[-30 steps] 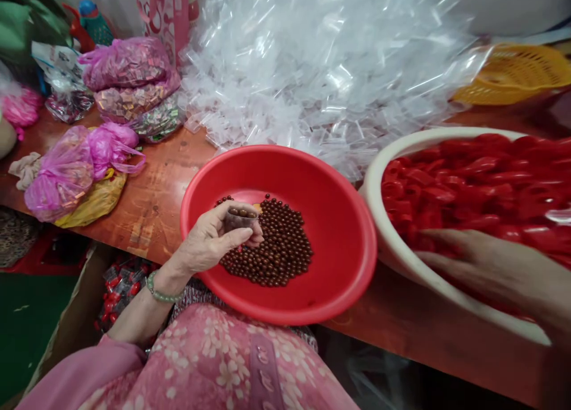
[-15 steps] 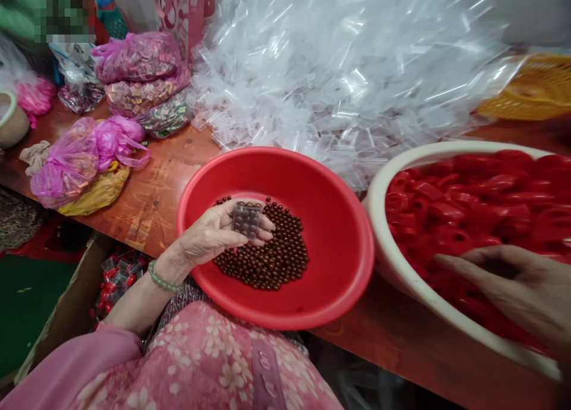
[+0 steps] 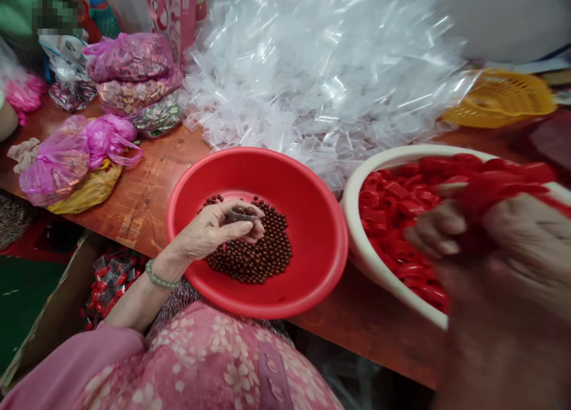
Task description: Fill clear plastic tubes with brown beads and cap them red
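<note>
Well, around the red basin there is plenty of clutter. Over its left half, the left hand pinches a small clear box of brown balls between thumb and fingers, partly covering the loose brown balls in the basin. Just right of the basin, a white-rimmed tub holds red plastic pieces; the blurred right hand and its forearm block its right part. Red shows at those fingers, but how far they are closed I cannot tell. Behind the basin rises a heap of clear plastic pieces, with a yellow basket farther right. Left of the basin lie pink bags and a yellow bag; below left, red-and-clear packs fill a carton.
</note>
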The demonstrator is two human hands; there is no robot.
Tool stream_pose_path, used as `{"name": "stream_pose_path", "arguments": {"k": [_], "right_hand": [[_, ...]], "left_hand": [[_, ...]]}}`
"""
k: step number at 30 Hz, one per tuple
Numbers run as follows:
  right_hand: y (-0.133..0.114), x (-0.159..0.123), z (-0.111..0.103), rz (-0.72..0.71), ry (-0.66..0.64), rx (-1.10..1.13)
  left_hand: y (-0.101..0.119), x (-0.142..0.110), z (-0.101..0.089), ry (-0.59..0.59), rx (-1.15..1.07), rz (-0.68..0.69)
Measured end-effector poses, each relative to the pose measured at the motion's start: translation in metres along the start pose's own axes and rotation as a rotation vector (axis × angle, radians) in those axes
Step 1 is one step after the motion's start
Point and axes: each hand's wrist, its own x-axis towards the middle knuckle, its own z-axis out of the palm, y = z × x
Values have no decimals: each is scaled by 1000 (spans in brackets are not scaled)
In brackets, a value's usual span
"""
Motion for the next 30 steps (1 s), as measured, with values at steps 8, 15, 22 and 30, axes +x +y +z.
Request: {"name": "stream_pose_path", "arguments": {"k": [8,15,22,30], "right_hand": [[-20,-30,68,156,-338,179],[-29,-28,101,86,-525,92],[-35,-20,123,60,-709,25],[-31,-14,115,246,-755,-44]], "left_hand": [[6,-14,1,33,90,-52],[4,-18,-8,22,276,16],[-3,-21,-20,-20,449,103],[-4,-22,-30,37,549,106]]}}
